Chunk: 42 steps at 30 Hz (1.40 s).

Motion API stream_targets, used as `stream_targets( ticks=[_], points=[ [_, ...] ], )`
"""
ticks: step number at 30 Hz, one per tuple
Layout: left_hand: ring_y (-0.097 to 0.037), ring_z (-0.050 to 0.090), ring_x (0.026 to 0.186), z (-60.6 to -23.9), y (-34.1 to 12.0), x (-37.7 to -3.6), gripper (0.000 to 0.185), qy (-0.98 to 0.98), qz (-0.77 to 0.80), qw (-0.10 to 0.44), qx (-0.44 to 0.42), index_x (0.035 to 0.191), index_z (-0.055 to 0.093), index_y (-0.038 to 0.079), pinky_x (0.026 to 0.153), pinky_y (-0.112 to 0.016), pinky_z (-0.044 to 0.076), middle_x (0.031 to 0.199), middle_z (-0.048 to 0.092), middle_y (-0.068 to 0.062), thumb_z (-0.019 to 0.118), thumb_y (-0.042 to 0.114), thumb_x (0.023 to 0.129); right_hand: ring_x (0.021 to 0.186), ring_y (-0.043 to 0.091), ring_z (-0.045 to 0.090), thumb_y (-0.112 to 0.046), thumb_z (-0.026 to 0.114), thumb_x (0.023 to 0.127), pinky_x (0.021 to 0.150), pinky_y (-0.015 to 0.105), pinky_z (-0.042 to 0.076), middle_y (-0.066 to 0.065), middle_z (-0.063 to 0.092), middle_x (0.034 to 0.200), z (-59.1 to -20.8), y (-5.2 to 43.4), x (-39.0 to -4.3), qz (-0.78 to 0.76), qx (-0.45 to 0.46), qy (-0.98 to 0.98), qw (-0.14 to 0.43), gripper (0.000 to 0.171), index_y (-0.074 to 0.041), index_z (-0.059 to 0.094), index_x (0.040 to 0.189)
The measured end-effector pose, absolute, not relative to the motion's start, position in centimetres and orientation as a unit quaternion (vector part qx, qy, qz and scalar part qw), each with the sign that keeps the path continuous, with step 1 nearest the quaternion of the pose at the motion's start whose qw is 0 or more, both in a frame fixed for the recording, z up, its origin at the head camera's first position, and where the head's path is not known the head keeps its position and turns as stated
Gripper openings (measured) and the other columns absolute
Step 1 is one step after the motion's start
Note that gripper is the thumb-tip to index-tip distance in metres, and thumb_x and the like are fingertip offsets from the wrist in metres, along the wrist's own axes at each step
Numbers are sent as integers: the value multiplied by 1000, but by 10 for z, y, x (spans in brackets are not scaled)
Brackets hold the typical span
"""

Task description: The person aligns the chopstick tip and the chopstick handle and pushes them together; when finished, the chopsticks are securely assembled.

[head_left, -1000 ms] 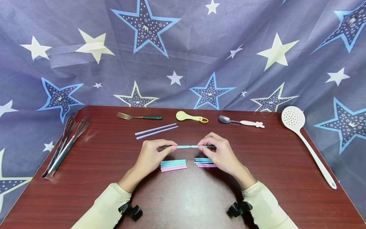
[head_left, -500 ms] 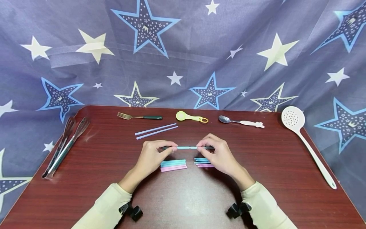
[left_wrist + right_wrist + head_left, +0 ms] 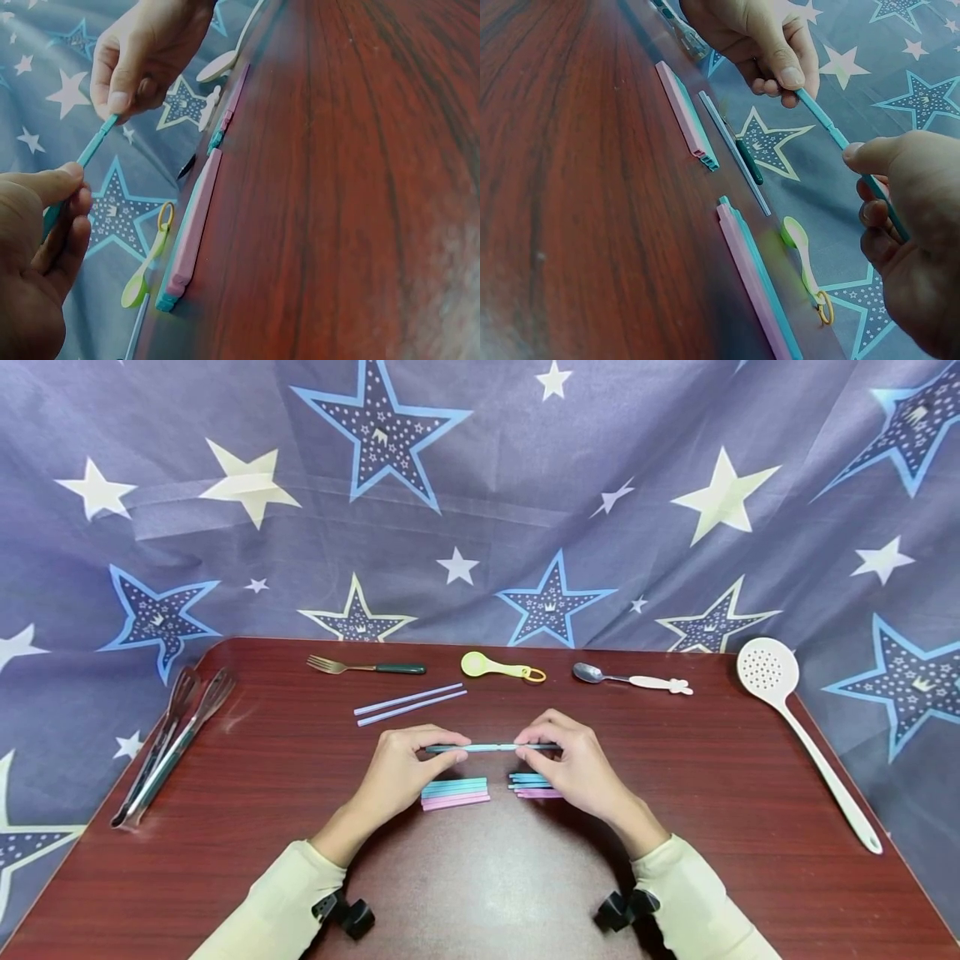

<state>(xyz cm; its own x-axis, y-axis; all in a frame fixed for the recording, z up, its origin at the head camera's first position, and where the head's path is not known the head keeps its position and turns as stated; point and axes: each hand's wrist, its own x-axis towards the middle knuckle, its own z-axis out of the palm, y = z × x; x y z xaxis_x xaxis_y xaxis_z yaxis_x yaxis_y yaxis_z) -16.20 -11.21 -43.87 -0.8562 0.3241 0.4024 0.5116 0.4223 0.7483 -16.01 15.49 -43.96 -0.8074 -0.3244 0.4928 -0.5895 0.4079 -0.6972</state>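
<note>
Both hands hold one thin teal-blue stick (image 3: 491, 747) level above the table's middle. My left hand (image 3: 408, 764) pinches its left end and my right hand (image 3: 566, 760) pinches its right end. In the left wrist view the stick (image 3: 90, 150) runs from my left hand's thumb (image 3: 52, 184) to the right hand (image 3: 142, 52). The right wrist view has the stick (image 3: 840, 139) between both thumbs. Just below the hands lie a left stack of blue and pink short sticks (image 3: 455, 793) and a right stack (image 3: 528, 786), partly hidden by my right hand.
On the dark red table (image 3: 480, 877): two long pale blue sticks (image 3: 409, 702), a fork (image 3: 366, 667), a yellow-green spoon (image 3: 501, 668), a metal spoon with white handle (image 3: 632, 678), tongs (image 3: 171, 741) at the left edge, a white slotted ladle (image 3: 802, 727) at the right. A star-patterned cloth hangs behind.
The hands and the stick have barely moved; the stick sits a touch lower than one second ago.
</note>
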Motion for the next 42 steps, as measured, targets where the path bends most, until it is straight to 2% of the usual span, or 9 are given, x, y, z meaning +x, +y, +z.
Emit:
stream_targets(
  ticks=[5, 9, 13, 17, 19, 23, 27, 37, 42],
  points=[
    [-4, 66, 85, -440, -111, -163, 12, -835, -479, 105, -251, 100, 83, 17, 63, -28, 50, 96, 76, 7, 83, 16, 88, 79, 7, 60, -6, 81, 88, 61, 28, 49, -4, 69, 89, -440, 153, -159, 469, 275, -830, 130, 10, -14, 78, 93],
    [-5, 65, 85, -441, -110, -163, 12, -833, -484, 109, -243, 98, 83, 18, 65, -34, 52, 94, 75, 8, 84, 14, 87, 79, 7, 60, -6, 80, 89, 61, 29, 50, -5, 68, 89, -440, 152, -159, 469, 271, -831, 129, 10, -14, 78, 93],
    [-6, 64, 80, -442, -108, -162, 12, -829, -492, 117, -240, 97, 83, 19, 63, -29, 50, 90, 73, 8, 84, 13, 86, 80, 8, 59, -6, 80, 89, 62, 29, 50, -4, 68, 89, -440, 151, -158, 470, 269, -831, 131, 9, -14, 78, 93],
    [-6, 55, 71, -444, -106, -161, 10, -825, -500, 111, -240, 98, 83, 19, 62, -21, 42, 82, 67, 7, 82, 14, 88, 81, 8, 59, -6, 80, 89, 64, 27, 49, -4, 68, 89, -439, 152, -158, 466, 266, -833, 132, 9, -14, 77, 93],
    [-7, 52, 71, -443, -105, -160, 10, -827, -501, 102, -235, 98, 83, 20, 63, -21, 41, 80, 64, 6, 82, 15, 89, 82, 8, 59, -6, 79, 90, 66, 25, 48, -4, 68, 89, -439, 152, -157, 465, 264, -835, 128, 8, -14, 77, 93],
    [-8, 50, 73, -443, -103, -158, 9, -834, -500, 72, -220, 98, 78, 21, 66, -27, 44, 87, 62, 5, 78, 14, 92, 81, 8, 59, -6, 78, 91, 68, 25, 48, -4, 68, 89, -437, 150, -156, 464, 265, -836, 123, 7, -12, 76, 93],
    [-8, 47, 72, -445, -100, -156, 7, -840, -495, 51, -215, 99, 72, 17, 65, -24, 44, 94, 58, 2, 72, 11, 96, 80, 8, 58, -4, 78, 90, 66, 28, 49, -4, 67, 89, -437, 148, -155, 466, 265, -835, 124, 9, -12, 76, 92],
    [-14, 48, 76, -445, -95, -152, 4, -844, -484, 48, -225, 101, 67, 11, 71, -22, 43, 97, 57, -1, 65, 7, 100, 79, 7, 58, -4, 78, 90, 66, 23, 47, -4, 67, 89, -438, 144, -154, 463, 261, -838, 126, 9, -12, 75, 91],
    [-11, 47, 77, -447, -93, -152, 6, -845, -483, 54, -225, 101, 66, 10, 71, -22, 43, 96, 56, -2, 65, 4, 99, 79, 7, 58, -3, 77, 90, 65, 21, 47, -4, 67, 88, -441, 142, -153, 462, 257, -839, 127, 8, -11, 75, 91]
  ],
)
